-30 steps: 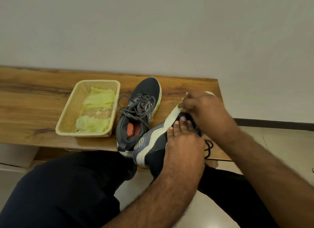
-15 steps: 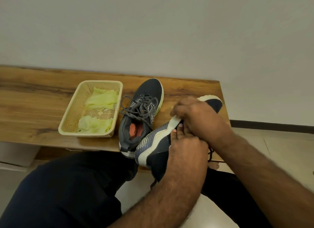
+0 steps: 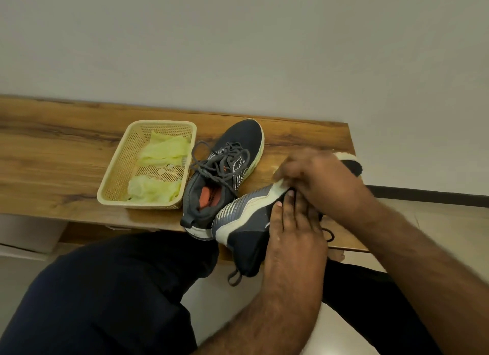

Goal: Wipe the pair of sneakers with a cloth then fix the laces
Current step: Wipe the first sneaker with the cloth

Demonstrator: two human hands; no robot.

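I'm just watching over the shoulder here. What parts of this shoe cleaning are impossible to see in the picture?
Head view, the only one:
- Tilted sneaker: its laces and tongue are covered by both hands.
- Right hand: its fingertips curl out of sight, so what they hold is unclear.
- Left hand: its palm side is hidden against the shoe.
- Upright sneaker: insole print too small to read.
- Table: cut off at the left edge.

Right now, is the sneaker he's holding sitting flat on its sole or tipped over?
Tipped. The held sneaker lies on its side on the bench, its pale sole edge facing up, unlike the upright sneaker beside it.
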